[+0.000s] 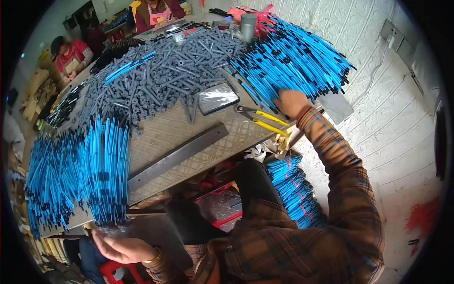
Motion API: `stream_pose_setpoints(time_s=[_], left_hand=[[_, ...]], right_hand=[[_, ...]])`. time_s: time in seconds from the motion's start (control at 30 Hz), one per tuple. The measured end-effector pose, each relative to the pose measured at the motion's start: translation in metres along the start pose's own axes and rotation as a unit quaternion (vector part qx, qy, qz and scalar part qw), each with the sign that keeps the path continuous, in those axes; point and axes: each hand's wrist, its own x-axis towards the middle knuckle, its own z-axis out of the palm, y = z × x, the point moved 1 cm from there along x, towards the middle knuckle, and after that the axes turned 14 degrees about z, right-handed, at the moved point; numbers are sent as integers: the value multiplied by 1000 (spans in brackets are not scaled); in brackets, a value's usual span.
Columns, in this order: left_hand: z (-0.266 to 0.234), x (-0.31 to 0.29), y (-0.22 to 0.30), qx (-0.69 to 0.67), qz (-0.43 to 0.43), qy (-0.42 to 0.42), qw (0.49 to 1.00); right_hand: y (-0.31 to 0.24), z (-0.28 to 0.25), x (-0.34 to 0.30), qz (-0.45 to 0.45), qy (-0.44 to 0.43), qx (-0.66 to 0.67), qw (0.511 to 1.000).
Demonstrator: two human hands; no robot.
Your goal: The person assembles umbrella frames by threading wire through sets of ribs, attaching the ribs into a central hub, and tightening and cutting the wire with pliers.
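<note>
- Blue rods with black fittings crowd both ends of the table in my head view: a fanned pile at the upper right and a more squared-up stack at the left, overhanging the near edge.
- My right hand is curled at the lower edge of the fanned pile; I cannot tell whether its fingers pinch a rod.
- My left hand is well apart from it, loosely cupped, palm up, just below the black ends of the left stack. Whether it touches them I cannot tell.
- Under the table, bundles of the same rods are bound with red ties; I'd count those as done.
- Neither lot up top shows a tie, so I judge plenty is left to bundle.
- Grey plastic plugs lie in a big loose heap between the two lots, seemingly a large unused supply.
- Nearest me lie yellow-handled pliers, a flat steel bar and a clear-wrapped packet, all out of my hands.
</note>
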Motion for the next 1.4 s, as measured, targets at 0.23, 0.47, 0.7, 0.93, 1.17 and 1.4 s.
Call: stream_pose_setpoints(time_s=[0.23,0.47,0.7,0.93,1.17,1.4], left_hand=[[42,-49,50,-310,-160,-242,905],[107,-37,68,-330,-277,-335,838],[178,-39,83,-530,-345,-276,723],[126,-18,112,-604,-552,-233,525],[79,-14,121,-644,-516,-373,424],[50,-13,107,-597,-538,-424,417]], right_hand=[[25,31,-8,35,55,70,995],[-18,-17,-66,-63,101,275,954],[-50,-39,-137,-249,59,394,883],[-36,-18,-110,-318,-155,483,801],[-11,24,6,-38,-13,43,998],[-13,40,9,-8,28,27,999]])
